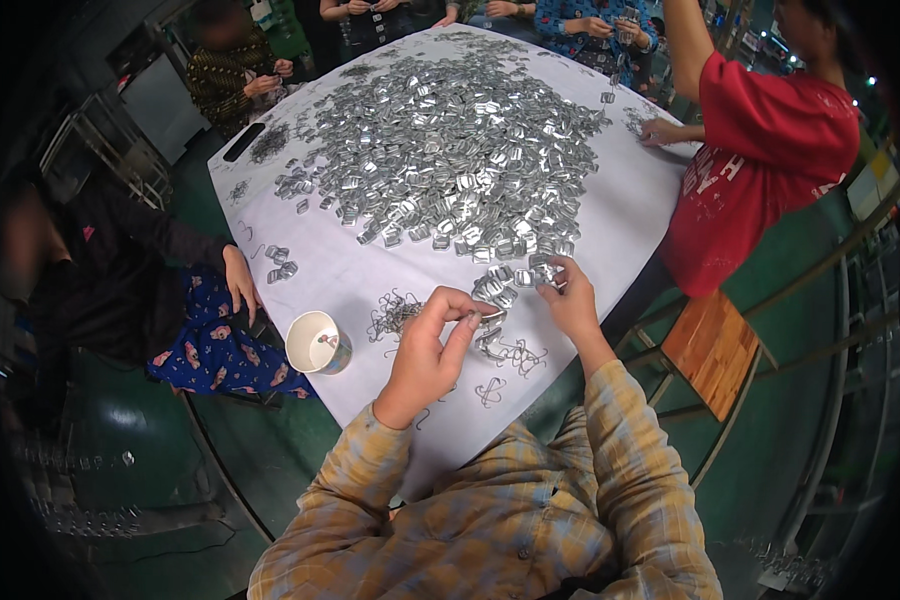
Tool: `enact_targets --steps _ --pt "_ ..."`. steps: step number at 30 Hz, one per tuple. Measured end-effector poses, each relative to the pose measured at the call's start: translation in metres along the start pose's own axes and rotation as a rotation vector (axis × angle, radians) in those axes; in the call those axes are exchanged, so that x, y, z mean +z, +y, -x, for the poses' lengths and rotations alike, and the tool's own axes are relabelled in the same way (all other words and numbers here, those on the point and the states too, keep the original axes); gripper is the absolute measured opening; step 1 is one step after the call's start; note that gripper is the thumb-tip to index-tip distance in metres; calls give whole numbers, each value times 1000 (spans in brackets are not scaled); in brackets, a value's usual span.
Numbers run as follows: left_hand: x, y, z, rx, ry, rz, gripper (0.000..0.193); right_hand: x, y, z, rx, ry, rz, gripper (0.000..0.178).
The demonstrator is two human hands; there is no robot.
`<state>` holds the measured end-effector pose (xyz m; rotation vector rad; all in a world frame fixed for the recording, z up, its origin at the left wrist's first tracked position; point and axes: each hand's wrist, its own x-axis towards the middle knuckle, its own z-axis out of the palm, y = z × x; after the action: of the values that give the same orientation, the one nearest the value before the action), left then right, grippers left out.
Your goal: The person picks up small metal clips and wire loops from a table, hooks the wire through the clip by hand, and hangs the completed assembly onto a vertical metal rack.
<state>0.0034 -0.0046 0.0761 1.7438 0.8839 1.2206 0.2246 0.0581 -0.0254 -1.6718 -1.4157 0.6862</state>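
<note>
My left hand (pixel 432 347) is closed in a pinch above the near part of the table; what lies between its thumb and forefinger is too small to make out. To its right, my right hand (pixel 575 308) has thumb and fingers closed on a small shiny silver metal piece (pixel 542 272) at the near edge of the big pile. Several like pieces (pixel 494 285) lie loose between my hands. Beside my left hand is a heap of thin dark wire hooks (pixel 394 314). More wire hooks (pixel 520 356) lie below and between my hands.
A large pile of silver metal pieces (pixel 450 150) covers the middle of the white-covered table (pixel 345 262). A paper cup (pixel 318 343) stands at the near left, a black phone (pixel 244 142) farther off. People work around the edges; a wooden stool (pixel 711 352) stands right.
</note>
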Motion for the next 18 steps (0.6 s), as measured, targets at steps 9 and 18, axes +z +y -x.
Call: enact_targets --steps 9,18 --pt "16 -1 -13 -127 -15 -36 6 -44 -84 36 14 -257 -952 26" --pt "23 4 -17 -58 -86 -88 11 -50 -111 63 -114 -275 -794 25"
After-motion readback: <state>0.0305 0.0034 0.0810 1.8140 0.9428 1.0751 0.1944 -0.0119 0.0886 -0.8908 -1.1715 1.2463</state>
